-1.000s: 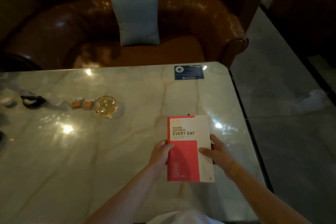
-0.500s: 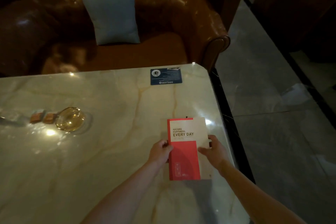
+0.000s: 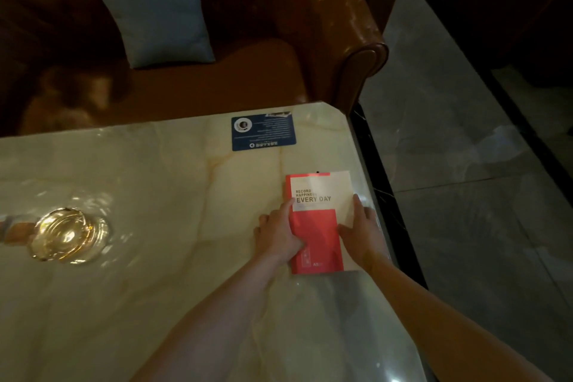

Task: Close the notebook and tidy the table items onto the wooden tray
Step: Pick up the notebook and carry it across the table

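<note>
A closed notebook (image 3: 319, 220) with a red and white cover reading "EVERY DAY" lies on the marble table (image 3: 155, 273), close to its right edge. My left hand (image 3: 277, 234) holds the notebook's left edge, thumb on the red cover and index finger stretched along the spine. My right hand (image 3: 361, 232) holds the right edge, thumb on the cover and a finger lying along the side. No wooden tray is in view.
A glass ashtray (image 3: 68, 234) sits at the table's left, with a small orange packet (image 3: 15, 231) beside it at the frame edge. A blue card (image 3: 263, 132) lies near the far edge. A brown leather sofa (image 3: 325, 25) with a grey cushion (image 3: 152, 6) stands behind; floor lies right of the black table trim (image 3: 387, 195).
The view has swung to the right, so the left-hand items have left the frame. The notebook now lies nearer the table's right edge, and both hands have slid further up its sides.
</note>
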A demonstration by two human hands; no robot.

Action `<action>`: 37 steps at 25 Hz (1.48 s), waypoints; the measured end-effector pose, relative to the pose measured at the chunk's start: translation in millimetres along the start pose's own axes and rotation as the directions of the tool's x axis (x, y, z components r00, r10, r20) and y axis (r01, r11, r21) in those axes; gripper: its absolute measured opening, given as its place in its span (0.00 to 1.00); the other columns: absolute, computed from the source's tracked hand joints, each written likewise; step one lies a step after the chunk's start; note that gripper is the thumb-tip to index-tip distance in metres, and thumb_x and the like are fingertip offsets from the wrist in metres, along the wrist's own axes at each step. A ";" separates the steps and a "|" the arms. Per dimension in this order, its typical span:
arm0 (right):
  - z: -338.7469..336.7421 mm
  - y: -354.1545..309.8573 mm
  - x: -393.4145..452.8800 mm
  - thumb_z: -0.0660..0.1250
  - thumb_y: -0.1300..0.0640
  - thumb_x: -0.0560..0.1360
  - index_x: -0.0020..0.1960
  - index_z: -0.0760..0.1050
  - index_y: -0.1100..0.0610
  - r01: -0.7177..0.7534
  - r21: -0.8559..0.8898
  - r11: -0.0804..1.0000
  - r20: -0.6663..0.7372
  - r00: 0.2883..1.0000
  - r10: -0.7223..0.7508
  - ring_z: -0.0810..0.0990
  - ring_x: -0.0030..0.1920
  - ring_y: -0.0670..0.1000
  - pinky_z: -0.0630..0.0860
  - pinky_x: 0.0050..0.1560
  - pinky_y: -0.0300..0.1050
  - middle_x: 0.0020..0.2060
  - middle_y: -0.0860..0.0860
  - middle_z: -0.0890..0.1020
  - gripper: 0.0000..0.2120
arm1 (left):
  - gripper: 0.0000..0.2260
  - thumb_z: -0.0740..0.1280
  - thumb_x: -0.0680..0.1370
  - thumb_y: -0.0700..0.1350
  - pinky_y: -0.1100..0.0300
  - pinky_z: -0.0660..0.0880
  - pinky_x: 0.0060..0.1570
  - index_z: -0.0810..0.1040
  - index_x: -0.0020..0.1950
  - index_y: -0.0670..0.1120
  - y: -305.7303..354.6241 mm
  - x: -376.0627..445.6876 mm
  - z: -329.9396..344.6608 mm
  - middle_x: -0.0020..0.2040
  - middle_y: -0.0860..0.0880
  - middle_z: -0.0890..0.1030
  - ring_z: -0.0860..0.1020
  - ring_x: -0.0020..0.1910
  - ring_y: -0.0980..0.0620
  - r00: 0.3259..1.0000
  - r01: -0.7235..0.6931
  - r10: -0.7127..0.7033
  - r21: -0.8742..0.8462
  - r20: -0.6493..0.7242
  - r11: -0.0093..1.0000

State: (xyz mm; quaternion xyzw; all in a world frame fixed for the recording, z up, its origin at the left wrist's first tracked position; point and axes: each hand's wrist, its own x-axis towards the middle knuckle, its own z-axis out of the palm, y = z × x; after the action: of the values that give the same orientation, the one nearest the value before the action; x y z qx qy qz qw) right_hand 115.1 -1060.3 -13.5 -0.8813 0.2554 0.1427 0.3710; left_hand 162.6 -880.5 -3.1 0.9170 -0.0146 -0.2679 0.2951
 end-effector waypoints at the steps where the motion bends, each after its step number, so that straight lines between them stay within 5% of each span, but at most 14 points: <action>1: 0.1 1.5 1.6 0.65 0.51 0.76 0.77 0.44 0.46 0.039 0.008 0.999 0.007 0.999 -0.039 0.72 0.61 0.53 0.75 0.51 0.47 0.73 0.49 0.57 0.39 | 0.43 0.73 0.64 0.53 0.48 0.64 0.59 0.54 0.74 0.61 -1.6 1.8 0.8 0.63 0.49 0.71 0.65 0.63 0.43 0.999 -0.042 0.043 0.080 -0.003 0.996; 4: -1.4 10.6 1.7 0.65 0.44 0.75 0.78 0.42 0.48 0.177 -0.208 0.962 0.029 0.984 -0.174 0.56 0.74 0.57 0.65 0.70 0.58 0.77 0.49 0.46 0.41 | 0.45 0.68 0.64 0.67 0.46 0.59 0.63 0.51 0.75 0.60 -15.4 1.5 4.6 0.69 0.50 0.62 0.59 0.67 0.44 0.981 -0.186 0.194 0.286 0.003 0.940; 9: -2.2 32.7 -9.2 0.49 0.23 0.69 0.76 0.31 0.44 0.283 -0.491 0.824 0.146 0.959 -0.242 0.37 0.76 0.56 0.42 0.74 0.64 0.77 0.46 0.35 0.47 | 0.48 0.49 0.62 0.82 0.39 0.41 0.71 0.34 0.74 0.63 -45.4 0.2 11.5 0.79 0.54 0.38 0.39 0.76 0.48 0.941 -0.320 0.335 0.463 0.051 0.827; 12: -1.0 38.7 -5.7 0.43 0.20 0.68 0.73 0.25 0.41 0.268 -0.540 0.798 0.149 0.963 -0.223 0.29 0.75 0.57 0.33 0.72 0.67 0.75 0.43 0.29 0.46 | 0.48 0.47 0.61 0.83 0.38 0.35 0.70 0.30 0.72 0.64 -47.8 5.3 13.4 0.79 0.55 0.39 0.37 0.77 0.49 0.941 -0.312 0.336 0.490 0.041 0.814; 17: -6.4 34.1 16.7 0.42 0.20 0.67 0.72 0.22 0.40 0.265 -0.547 0.794 0.149 0.964 -0.219 0.25 0.73 0.57 0.32 0.70 0.70 0.70 0.41 0.23 0.46 | 0.48 0.46 0.60 0.83 0.38 0.32 0.68 0.27 0.70 0.65 -37.3 27.5 7.3 0.79 0.55 0.39 0.35 0.76 0.48 0.947 -0.299 0.317 0.492 0.048 0.818; 27: -18.9 4.0 33.8 0.51 0.27 0.73 0.77 0.34 0.48 0.228 -0.607 0.761 0.162 0.973 -0.163 0.36 0.77 0.59 0.40 0.73 0.67 0.78 0.50 0.37 0.45 | 0.51 0.54 0.62 0.79 0.34 0.39 0.69 0.34 0.75 0.58 -5.0 41.6 -7.9 0.79 0.51 0.40 0.43 0.77 0.43 0.972 -0.235 0.193 0.511 0.135 0.827; 33: -17.8 -17.3 -27.7 0.53 0.40 0.80 0.73 0.58 0.50 0.235 -0.632 0.739 0.094 0.969 -0.228 0.56 0.76 0.57 0.58 0.73 0.63 0.76 0.53 0.60 0.26 | 0.43 0.52 0.68 0.75 0.37 0.49 0.70 0.49 0.77 0.54 -2.6 -26.4 -16.3 0.79 0.49 0.53 0.56 0.75 0.45 0.995 -0.071 0.031 0.459 0.094 0.885; 37: -21.2 -39.9 -72.0 0.56 0.42 0.78 0.68 0.68 0.49 0.344 -0.648 0.679 0.281 0.937 -0.207 0.70 0.67 0.54 0.67 0.66 0.54 0.67 0.52 0.73 0.21 | 0.35 0.55 0.71 0.72 0.41 0.57 0.67 0.63 0.73 0.55 -22.9 -79.8 -38.4 0.73 0.48 0.66 0.64 0.71 0.45 0.990 0.008 -0.073 0.467 0.122 0.884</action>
State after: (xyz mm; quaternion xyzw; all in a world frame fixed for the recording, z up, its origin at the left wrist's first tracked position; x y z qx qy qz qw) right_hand 78.9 -1027.2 56.0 -0.9664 0.0121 0.2506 0.0564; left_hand 110.5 -826.4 49.1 0.9406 -0.0793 -0.3247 0.0595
